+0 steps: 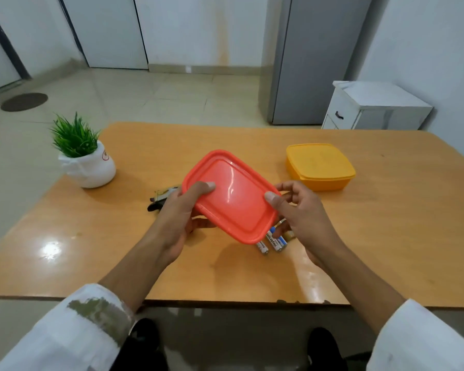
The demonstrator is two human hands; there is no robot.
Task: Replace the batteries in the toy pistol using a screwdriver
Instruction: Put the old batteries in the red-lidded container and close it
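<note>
I hold a red plastic box (233, 195) with its lid on, tilted above the middle of the wooden table (118, 236). My left hand (180, 215) grips its left end, thumb on the lid. My right hand (298, 210) grips its right end, thumb on the rim. Under the box's near corner lie a few batteries (275, 242) with white and blue labels. The toy pistol (160, 199), dark with a pale top, lies on the table behind my left hand and is mostly hidden. No screwdriver is in sight.
A closed yellow plastic box (319, 166) sits at the back right of the table. A small green plant in a white pot (87, 162) stands at the back left. Beyond the table are a tiled floor, a grey cabinet and a white drawer unit (370, 108).
</note>
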